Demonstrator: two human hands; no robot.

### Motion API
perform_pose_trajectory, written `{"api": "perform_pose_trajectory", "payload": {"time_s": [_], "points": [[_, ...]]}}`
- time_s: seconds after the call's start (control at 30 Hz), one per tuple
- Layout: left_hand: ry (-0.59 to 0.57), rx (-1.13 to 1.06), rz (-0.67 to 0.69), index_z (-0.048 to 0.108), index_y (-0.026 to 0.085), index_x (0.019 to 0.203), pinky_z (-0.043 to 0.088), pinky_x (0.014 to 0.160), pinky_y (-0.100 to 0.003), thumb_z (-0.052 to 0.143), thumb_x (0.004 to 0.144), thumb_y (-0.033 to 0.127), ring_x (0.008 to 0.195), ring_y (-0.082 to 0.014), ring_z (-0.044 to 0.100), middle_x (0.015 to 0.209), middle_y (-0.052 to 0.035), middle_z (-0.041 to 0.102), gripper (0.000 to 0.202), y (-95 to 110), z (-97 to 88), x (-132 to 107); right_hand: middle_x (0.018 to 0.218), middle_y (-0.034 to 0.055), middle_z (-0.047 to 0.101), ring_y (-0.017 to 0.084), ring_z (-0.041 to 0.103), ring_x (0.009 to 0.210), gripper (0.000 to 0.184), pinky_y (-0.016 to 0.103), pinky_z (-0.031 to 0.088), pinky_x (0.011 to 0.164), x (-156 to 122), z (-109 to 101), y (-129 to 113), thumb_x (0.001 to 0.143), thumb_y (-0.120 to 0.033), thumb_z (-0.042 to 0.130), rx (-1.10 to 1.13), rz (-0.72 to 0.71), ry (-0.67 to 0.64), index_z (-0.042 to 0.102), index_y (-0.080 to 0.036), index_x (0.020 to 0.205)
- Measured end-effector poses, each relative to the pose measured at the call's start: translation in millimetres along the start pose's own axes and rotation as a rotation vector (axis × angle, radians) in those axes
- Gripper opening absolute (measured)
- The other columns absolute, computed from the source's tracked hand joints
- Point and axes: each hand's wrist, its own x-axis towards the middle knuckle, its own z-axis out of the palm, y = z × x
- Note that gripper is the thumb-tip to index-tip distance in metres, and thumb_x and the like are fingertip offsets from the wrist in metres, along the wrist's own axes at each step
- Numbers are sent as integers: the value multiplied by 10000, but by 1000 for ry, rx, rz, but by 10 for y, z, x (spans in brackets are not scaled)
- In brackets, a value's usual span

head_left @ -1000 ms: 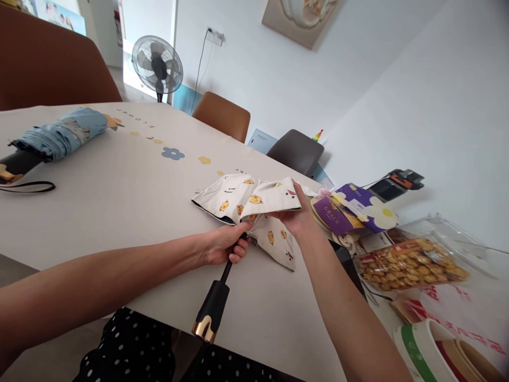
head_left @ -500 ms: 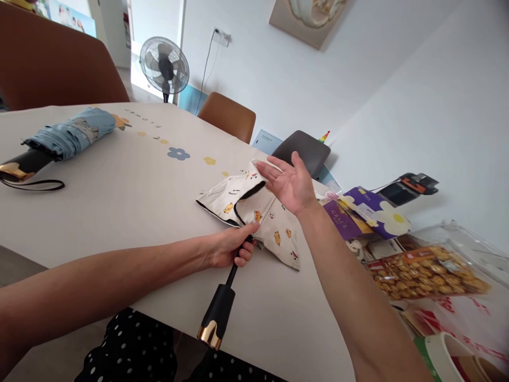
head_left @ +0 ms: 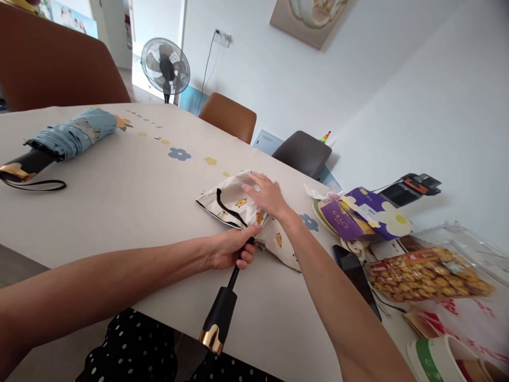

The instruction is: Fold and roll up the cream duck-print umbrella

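Note:
My left hand (head_left: 237, 247) is closed around the black shaft of an umbrella (head_left: 220, 313), just below its white canopy (head_left: 233, 199) printed with small yellow chicks and edged in black. The black handle with its gold trim points down toward me past the table edge. The canopy lies loosely folded on the tabletop. My right hand (head_left: 267, 195) rests palm down on the folded fabric, fingers stretched out, covering part of it. A second umbrella, light blue and rolled up (head_left: 75, 132), lies at the left with its black wrist strap.
The white tablecloth (head_left: 159, 212) carries printed flowers. Along the right side sit a purple box (head_left: 350, 217), a phone (head_left: 356, 276), a bag of snacks (head_left: 431, 273) and a green-striped paper cup (head_left: 433, 361). Chairs (head_left: 228, 115) and a fan (head_left: 166, 66) stand beyond the table.
My right hand has turned from palm up to palm down and moved left onto the canopy, laying a fabric flap over. The phone now shows beside my forearm. My left hand keeps its grip.

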Motion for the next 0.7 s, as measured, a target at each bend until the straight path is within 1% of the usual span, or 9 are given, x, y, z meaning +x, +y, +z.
{"api": "perform_pose_trajectory", "payload": {"time_s": [0.03,0.07,0.17,0.23,0.3,0.37,0.5,0.6,0.7], "points": [[-2,3,1,350,190,695,136,359,-161,543,796,512,405,-26,224,546,91,248,389,-1,2,-4,1409,62,407,299,277,1332,542,549,80,1068,34,9,-23,823,-573,407,-29,2,-24,525,-265,1253],[0,3,1,347,192,696,139,359,-161,550,790,514,405,-27,224,545,92,247,392,-2,4,-7,1410,68,405,319,262,1335,552,564,59,1063,66,24,-51,798,-578,451,-62,4,-83,535,-267,1246],[16,-1,-10,343,194,696,148,358,-160,549,786,525,404,-29,229,544,91,250,400,-1,1,-3,1356,92,473,370,295,1308,536,564,73,1057,142,108,-148,705,-535,595,-153,12,-289,611,-257,1163],[14,-2,-14,351,190,700,147,355,-160,526,801,525,403,-29,232,545,88,255,391,1,-3,6,1333,99,497,373,306,1302,518,551,99,1056,173,164,-198,679,-503,626,-188,15,-330,631,-251,1131],[8,-5,-5,350,189,704,142,354,-159,500,823,512,401,-28,237,547,85,260,375,2,-3,11,1316,97,515,353,340,1286,496,548,116,1052,185,193,-219,695,-486,612,-178,2,-308,622,-250,1132],[6,-11,6,342,191,703,137,355,-158,485,836,497,400,-28,236,547,84,258,363,1,1,9,1310,89,520,318,390,1257,469,547,129,1049,171,184,-211,740,-487,564,-117,-22,-213,601,-244,1140],[-14,-22,26,344,189,698,131,352,-154,497,833,489,396,-24,220,541,90,238,362,-4,8,-5,1310,91,511,248,433,1227,393,494,180,1058,30,72,-145,813,-454,474,57,21,130,586,-205,1096],[-23,-40,27,360,182,699,129,346,-151,504,829,490,393,-21,218,540,93,237,364,-5,6,-9,1274,109,532,224,453,1207,355,428,245,1046,-175,-46,-40,824,-419,462,157,81,316,589,-177,1050],[-3,-48,10,388,166,703,128,335,-147,497,831,495,391,-16,216,541,94,234,369,0,9,-10,1214,126,567,237,480,1169,365,401,305,1008,-434,-144,156,814,-425,471,197,183,446,588,-162,1039]]}}
